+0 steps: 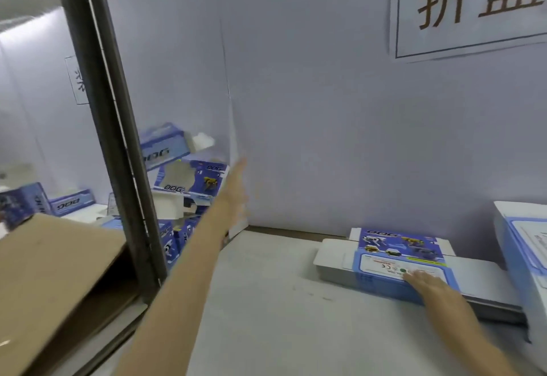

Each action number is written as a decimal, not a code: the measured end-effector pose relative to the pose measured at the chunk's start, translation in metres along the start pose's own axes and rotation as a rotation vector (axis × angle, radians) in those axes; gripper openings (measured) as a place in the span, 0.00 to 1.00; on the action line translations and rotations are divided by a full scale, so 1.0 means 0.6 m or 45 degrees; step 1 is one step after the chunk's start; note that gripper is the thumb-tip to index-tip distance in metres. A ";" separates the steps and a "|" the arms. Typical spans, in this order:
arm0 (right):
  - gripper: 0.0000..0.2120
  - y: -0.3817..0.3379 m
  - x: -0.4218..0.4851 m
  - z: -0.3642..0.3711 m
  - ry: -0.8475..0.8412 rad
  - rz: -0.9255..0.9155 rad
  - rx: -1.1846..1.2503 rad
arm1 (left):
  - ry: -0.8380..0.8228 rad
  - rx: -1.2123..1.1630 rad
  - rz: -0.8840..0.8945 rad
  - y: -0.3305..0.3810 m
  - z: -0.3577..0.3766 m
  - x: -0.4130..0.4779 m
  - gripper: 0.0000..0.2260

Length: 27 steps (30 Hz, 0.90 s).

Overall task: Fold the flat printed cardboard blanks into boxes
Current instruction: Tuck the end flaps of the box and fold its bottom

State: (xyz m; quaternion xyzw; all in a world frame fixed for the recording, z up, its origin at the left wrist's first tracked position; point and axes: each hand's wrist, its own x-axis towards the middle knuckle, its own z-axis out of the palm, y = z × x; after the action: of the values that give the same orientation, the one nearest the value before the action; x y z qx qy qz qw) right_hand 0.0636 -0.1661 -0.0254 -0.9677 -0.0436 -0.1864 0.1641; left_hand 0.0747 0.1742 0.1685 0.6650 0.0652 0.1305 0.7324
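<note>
- Our right hand (426, 282), fingers flat, rests on the stack of blanks (396, 260) beneath it.
- Our left hand (236, 189), fingers straight, empty, reaches toward folded boxes (189, 180) just beyond.
- We should peel only the top blank.

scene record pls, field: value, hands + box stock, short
left hand: open, blurred, stretched toward the pile of folded boxes past the divider
right hand: open, fingers flat on the stack of flat blanks
stack location: on the table, near the back wall
left foreground: brown carton
wall: sign
</note>
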 end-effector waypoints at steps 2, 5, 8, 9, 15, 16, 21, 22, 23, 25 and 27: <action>0.18 0.007 -0.003 0.009 0.001 -0.062 0.029 | -0.134 0.415 0.240 -0.070 0.054 -0.027 0.13; 0.14 -0.019 -0.021 -0.020 0.061 -0.086 0.110 | -0.385 1.048 0.514 -0.187 0.129 -0.050 0.14; 0.29 -0.026 -0.031 -0.045 0.119 -0.239 0.051 | -0.711 1.545 0.731 -0.265 0.195 -0.087 0.23; 0.30 -0.022 -0.034 -0.045 0.168 -0.295 0.043 | -0.782 1.677 0.778 -0.281 0.211 -0.097 0.25; 0.18 -0.046 -0.049 -0.081 0.521 -0.622 -0.033 | -0.301 1.406 0.988 -0.277 0.211 -0.109 0.19; 0.23 -0.053 -0.047 -0.092 0.587 -0.576 -0.016 | -0.147 1.347 0.985 -0.260 0.202 -0.108 0.16; 0.31 -0.087 -0.050 -0.163 0.777 -0.228 0.527 | 0.325 0.651 0.986 -0.145 0.165 -0.114 0.05; 0.31 -0.094 -0.054 -0.181 0.769 -0.108 0.664 | 0.309 0.463 0.963 -0.125 0.163 -0.125 0.04; 0.31 -0.097 -0.057 -0.197 0.714 0.012 0.809 | 0.262 0.297 0.902 -0.110 0.163 -0.135 0.04; 0.28 -0.094 -0.067 -0.220 0.518 0.171 1.098 | 0.033 0.030 0.672 -0.094 0.167 -0.161 0.06; 0.21 -0.084 -0.083 -0.234 0.446 0.201 1.268 | -0.255 -0.074 0.450 -0.102 0.175 -0.185 0.09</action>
State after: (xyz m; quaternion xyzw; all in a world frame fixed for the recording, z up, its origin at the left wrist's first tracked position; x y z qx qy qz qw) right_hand -0.0387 -0.1665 0.0940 -0.7274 -0.0257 -0.2891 0.6218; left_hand 0.0030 0.0382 0.1104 0.6544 -0.1295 0.1921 0.7197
